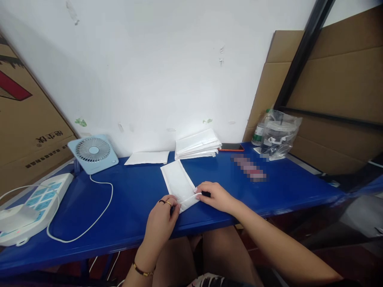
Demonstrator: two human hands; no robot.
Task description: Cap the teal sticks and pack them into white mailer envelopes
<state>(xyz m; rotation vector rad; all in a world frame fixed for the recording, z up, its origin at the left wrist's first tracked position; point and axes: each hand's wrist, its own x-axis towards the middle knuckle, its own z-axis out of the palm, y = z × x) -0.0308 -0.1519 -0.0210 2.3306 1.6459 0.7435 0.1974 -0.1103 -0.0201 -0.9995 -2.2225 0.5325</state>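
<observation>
A white padded envelope [178, 179] lies aslant on the blue table in front of me, its far end pointing up and to the left. My left hand [163, 217], with rings and a bracelet, pinches the near left corner. On the opposite side, my right hand [217, 196] grips the near right corner between thumb and fingers. The strip between both hands looks folded over. Something small and black shows beneath my right hand, too hidden to name. Behind, a pile of similar white envelopes [196, 145] leans near the wall, and a single white envelope [147, 158] lies left of it.
On the blue table [128, 203], a light blue fan [94, 153] and a white power strip [44, 207] with cables stand left. At right are a phone [231, 147], a blurred-out item [249, 168], a bottle [259, 131] and a bagged cup [279, 135]. Cardboard flanks both sides.
</observation>
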